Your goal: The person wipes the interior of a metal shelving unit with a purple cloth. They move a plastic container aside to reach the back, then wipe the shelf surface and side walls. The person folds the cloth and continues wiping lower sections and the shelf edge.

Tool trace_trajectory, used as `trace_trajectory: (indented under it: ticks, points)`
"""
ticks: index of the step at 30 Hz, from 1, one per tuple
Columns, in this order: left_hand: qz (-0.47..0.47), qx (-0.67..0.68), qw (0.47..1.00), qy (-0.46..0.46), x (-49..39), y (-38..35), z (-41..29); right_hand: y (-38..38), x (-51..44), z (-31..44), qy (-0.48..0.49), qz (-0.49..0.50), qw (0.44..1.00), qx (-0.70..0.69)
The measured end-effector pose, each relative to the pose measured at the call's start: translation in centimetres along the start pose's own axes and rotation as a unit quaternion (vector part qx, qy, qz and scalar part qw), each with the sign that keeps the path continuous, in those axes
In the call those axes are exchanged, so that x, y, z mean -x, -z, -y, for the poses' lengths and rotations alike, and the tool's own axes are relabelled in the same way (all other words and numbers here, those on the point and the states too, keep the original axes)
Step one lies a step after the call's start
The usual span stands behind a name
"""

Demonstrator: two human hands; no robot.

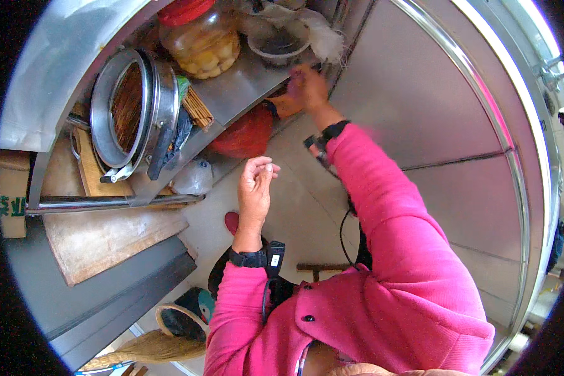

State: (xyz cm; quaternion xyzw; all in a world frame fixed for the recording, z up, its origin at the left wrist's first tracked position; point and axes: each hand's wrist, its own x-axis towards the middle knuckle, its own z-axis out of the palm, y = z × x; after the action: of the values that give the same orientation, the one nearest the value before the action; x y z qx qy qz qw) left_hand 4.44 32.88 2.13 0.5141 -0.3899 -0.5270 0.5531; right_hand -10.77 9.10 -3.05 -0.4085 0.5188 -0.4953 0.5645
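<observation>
My left hand (255, 185) is raised over the floor, palm turned inward, its fingers loosely bent and nothing visible in it. Farther forward, my right hand (308, 87) is blurred at the right end of a metal shelf (242, 87), below a bowl (279, 44) and a pale mesh cloth (326, 40). Whether it grips anything cannot be made out. Just left of it shows another hand shape (285, 105) with a dark wristband, beside a red form (244, 134); I cannot tell if this is a reflection. Both my wrists wear black straps.
A red-lidded jar of pale yellow pieces (202, 44) stands on the shelf. Left of it are round metal pans (134, 110), a bundle of sticks (197, 108) and a wooden board (94, 164). Large panels (423, 94) line the right side. A straw broom (164, 348) lies lower left.
</observation>
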Motion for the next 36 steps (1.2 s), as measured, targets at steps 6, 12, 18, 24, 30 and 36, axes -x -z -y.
trace_trajectory:
  ticks: [6,12,18,24,30,36]
  points:
    - [-0.057,-0.002,0.998,-0.031,0.0,0.9,0.3,-5.1,9.7,-1.6,0.22,0.347,0.854,0.319]
    - [-0.092,-0.032,0.995,0.023,0.2,0.3,0.4,0.6,15.2,2.8,0.119,0.283,0.886,0.348]
    - [0.151,0.078,0.971,0.166,1.2,-3.1,1.2,3.8,18.3,1.5,0.069,0.092,0.968,0.222]
    - [0.051,0.061,0.991,0.111,0.1,-4.6,3.0,5.1,18.3,0.8,0.02,0.259,0.958,0.123]
    - [-0.021,0.074,0.994,0.071,-1.7,-4.6,3.1,4.7,17.9,2.1,0.026,0.264,0.956,0.126]
    - [-0.065,0.055,0.996,-0.027,-1.5,-4.4,2.7,3.5,17.6,1.3,-0.033,0.229,0.968,0.1]
